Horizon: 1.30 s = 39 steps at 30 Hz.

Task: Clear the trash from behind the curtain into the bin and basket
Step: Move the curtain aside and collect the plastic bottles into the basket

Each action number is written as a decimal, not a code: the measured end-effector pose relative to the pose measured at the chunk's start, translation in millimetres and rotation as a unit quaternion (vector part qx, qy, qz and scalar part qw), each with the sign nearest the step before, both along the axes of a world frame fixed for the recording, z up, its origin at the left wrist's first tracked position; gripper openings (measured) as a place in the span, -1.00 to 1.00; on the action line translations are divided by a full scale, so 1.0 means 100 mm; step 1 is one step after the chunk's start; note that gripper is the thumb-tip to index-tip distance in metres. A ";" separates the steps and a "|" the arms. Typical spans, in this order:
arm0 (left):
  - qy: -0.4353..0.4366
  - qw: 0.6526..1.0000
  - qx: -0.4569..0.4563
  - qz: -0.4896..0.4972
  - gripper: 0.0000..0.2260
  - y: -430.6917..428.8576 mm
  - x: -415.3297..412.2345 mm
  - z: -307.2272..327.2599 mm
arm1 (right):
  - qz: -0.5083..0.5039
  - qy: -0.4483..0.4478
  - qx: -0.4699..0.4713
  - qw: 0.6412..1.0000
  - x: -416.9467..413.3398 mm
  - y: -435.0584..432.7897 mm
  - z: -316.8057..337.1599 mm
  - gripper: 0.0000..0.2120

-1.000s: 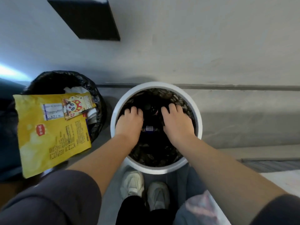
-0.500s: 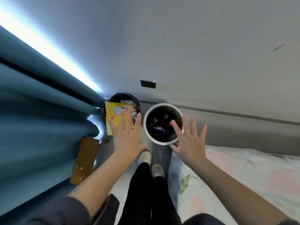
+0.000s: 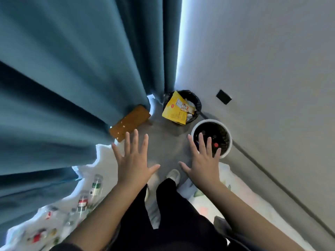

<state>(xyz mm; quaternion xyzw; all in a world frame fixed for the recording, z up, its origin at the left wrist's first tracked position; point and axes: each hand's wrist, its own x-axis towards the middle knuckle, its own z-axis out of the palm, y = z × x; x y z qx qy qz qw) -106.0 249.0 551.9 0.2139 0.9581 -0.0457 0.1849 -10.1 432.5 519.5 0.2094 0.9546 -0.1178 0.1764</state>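
My left hand [image 3: 133,165] and right hand [image 3: 204,163] spread flat, grip wide and holding nothing, right hand in front of the white basket [image 3: 229,142], black-lined bin [image 3: 197,98] with yellow wrapper [image 3: 174,110] just beyond the basket, bottles [image 3: 97,184] on bedding well left of the basket, below the curtain [image 3: 72,78]

There is one curtain [image 3: 72,78], one black-lined bin [image 3: 196,100] and one white round basket [image 3: 210,121]. One yellow package [image 3: 175,110] lies across the bin. One brown board [image 3: 129,123] is on the floor. On the white bedding [image 3: 107,160] are two clear bottles, a green-label bottle [image 3: 97,184] and a red-label bottle [image 3: 82,202]. Others near them are too blurred to count.
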 end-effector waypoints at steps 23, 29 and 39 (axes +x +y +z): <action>-0.130 0.907 -0.018 0.399 -0.18 -4.29 1.50 -0.99 | 0.443 -0.140 0.031 0.885 -0.55 -3.94 -0.83 -0.13; -0.173 0.898 -0.039 0.403 -0.16 -5.11 1.40 -2.15 | 0.490 -0.198 0.069 0.846 -0.71 -4.89 -2.03 -0.12; -0.229 0.872 -0.048 0.429 -0.12 -5.67 1.64 -5.44 | 0.610 -0.195 0.126 0.757 -0.95 -5.87 -5.19 -0.03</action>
